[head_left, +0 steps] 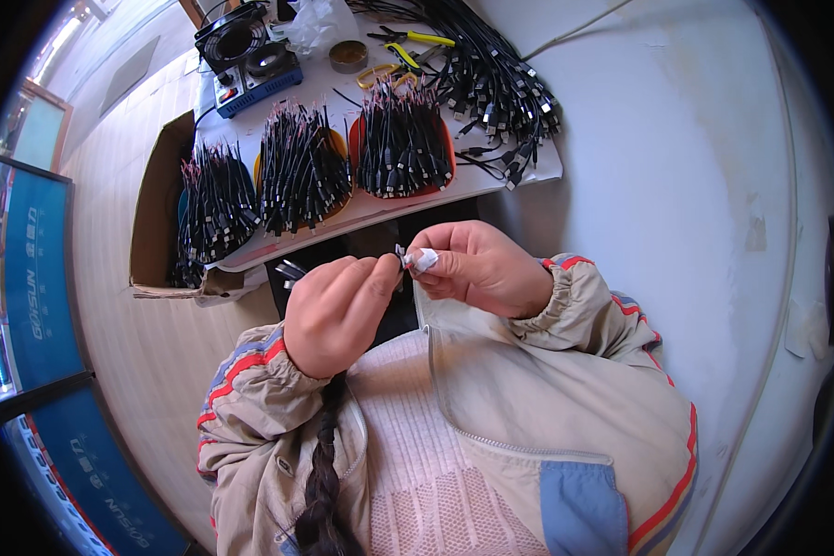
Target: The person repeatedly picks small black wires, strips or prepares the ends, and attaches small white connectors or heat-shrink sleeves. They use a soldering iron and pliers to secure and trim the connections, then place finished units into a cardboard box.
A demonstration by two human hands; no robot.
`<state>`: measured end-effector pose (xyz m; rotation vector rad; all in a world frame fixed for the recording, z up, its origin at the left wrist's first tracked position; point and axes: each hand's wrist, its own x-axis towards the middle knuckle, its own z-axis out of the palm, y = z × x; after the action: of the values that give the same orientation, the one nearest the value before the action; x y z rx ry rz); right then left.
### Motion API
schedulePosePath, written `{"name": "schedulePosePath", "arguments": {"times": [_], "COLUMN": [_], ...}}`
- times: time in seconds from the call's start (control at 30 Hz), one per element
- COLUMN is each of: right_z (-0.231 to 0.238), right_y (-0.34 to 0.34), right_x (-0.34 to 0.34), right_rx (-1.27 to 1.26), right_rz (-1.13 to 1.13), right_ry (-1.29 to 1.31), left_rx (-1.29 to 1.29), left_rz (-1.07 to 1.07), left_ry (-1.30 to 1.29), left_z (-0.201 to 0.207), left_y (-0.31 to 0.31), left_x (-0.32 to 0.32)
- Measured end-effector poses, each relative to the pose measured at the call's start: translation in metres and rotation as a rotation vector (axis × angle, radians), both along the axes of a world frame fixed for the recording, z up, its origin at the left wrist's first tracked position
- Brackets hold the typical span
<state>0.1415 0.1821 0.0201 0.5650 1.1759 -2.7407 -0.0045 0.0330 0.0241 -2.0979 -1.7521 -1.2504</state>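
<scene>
My left hand (336, 309) is closed round a black cable, with its metal-tipped plugs (290, 271) sticking out past the left side of the hand. At chest height, its fingertips meet those of my right hand (491, 269). The right thumb and forefinger pinch the small wire end of the cable (400, 253) between the hands; fingers partly hide it. A white wrap (424, 260) shows at the tip of the right thumb. Beyond the hands, bundles of black cables with bare reddish wire ends stand in a red tray (451, 153) and a yellow tray (350, 190).
A white table (537, 167) holds a pile of black USB cables (496, 83), yellow-handled pliers (428, 39), yellow-handled scissors (380, 74), a round tin (348, 56) and a blue-based device with a fan (250, 69). A cardboard box (157, 208) with more cables stands at the left.
</scene>
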Motion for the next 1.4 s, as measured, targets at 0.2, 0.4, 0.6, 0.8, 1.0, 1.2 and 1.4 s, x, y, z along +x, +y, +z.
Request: {"name": "schedulePosePath", "arguments": {"times": [0.2,0.4,0.6,0.8,1.0,1.2,1.4], "right_z": [0.008,0.009,0.002,0.009,0.004,-0.002,0.012], "right_y": [-0.002,-0.008,-0.007,-0.003,-0.010,-0.007,-0.002], "right_x": [0.005,0.003,0.007,0.004,-0.010,-0.011,-0.020], "right_rx": [1.611,1.857,-0.010,1.369,1.622,0.600,1.403], "right_rz": [-0.318,-0.343,0.010,-0.187,-0.273,-0.037,-0.053], "right_ry": [0.473,0.615,-0.032,0.562,0.546,0.236,0.706], "left_rx": [-0.221,-0.165,0.010,-0.277,-0.116,-0.091,-0.319], "left_rz": [0.095,0.042,-0.008,-0.042,0.063,0.007,-0.345], "left_ry": [-0.576,-0.464,0.022,-0.792,-0.380,-0.355,-1.038], "left_z": [0.007,0.001,-0.007,-0.001,-0.007,-0.014,-0.011], "left_y": [-0.011,-0.012,-0.010,-0.021,-0.016,-0.018,-0.025], "left_x": [0.006,0.012,0.008,0.006,0.005,-0.008,-0.022]}}
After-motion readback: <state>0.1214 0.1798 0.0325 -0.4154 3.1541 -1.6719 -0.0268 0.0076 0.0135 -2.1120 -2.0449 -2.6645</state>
